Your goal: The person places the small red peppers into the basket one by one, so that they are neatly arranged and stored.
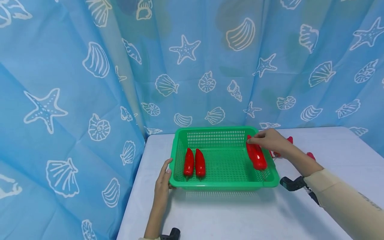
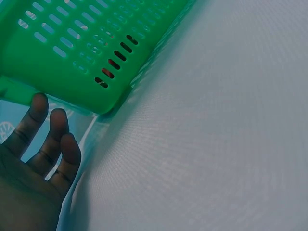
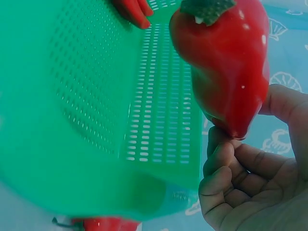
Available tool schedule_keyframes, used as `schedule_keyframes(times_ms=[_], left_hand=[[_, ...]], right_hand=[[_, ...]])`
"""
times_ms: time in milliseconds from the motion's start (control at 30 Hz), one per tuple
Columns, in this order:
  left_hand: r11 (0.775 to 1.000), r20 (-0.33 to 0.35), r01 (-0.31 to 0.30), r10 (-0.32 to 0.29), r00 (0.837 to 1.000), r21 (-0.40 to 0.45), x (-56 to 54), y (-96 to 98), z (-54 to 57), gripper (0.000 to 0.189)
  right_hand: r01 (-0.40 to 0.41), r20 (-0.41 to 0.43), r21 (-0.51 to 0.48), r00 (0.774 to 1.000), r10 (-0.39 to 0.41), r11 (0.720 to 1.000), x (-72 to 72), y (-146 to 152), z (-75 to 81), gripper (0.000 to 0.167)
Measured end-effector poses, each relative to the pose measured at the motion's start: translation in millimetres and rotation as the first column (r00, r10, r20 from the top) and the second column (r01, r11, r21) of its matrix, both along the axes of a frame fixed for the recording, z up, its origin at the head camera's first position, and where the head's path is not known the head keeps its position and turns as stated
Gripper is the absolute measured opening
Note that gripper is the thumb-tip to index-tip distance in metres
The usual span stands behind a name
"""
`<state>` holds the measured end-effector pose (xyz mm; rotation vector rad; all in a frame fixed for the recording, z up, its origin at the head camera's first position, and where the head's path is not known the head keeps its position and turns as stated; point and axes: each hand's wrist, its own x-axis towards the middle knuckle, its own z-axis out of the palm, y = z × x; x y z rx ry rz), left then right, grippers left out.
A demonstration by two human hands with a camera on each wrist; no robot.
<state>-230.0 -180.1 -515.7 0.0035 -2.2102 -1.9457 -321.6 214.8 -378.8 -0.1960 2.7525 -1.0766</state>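
A green perforated plastic basket (image 1: 225, 184) stands on the white table. My left hand (image 1: 162, 178) holds its left rim near the front corner, with several fingers (image 2: 71, 149) showing below the rim in the left wrist view. At the basket's right end, my right hand (image 1: 270, 140) pinches a shiny red pepper (image 1: 257, 159) by its pointed tip. This pepper hangs with its green stem (image 3: 209, 10) end lower, over the inside of the basket. Two more red peppers, one farther left (image 1: 188, 162) and one beside it (image 1: 200, 163), lie side by side in the basket's left part.
Beyond the basket's right side, several red peppers lie on the table (image 1: 336, 146), partly hidden by my right arm; one pepper tip (image 1: 310, 155) shows past the forearm. A blue curtain (image 1: 210, 66) with white shell and starfish prints hangs behind the table and along its left side.
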Motion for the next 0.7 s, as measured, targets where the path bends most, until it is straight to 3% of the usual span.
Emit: schedule_keyframes(times_ms=[700], left_hand=[[1.0,0.02,0.002,-0.002,1.0,-0.006,-1.7,-1.2,-0.3,0.042]], right_hand=[[-0.012,0.025,-0.017,1.0,0.012,1.0,-17.3,-31.2,-8.2,0.054]])
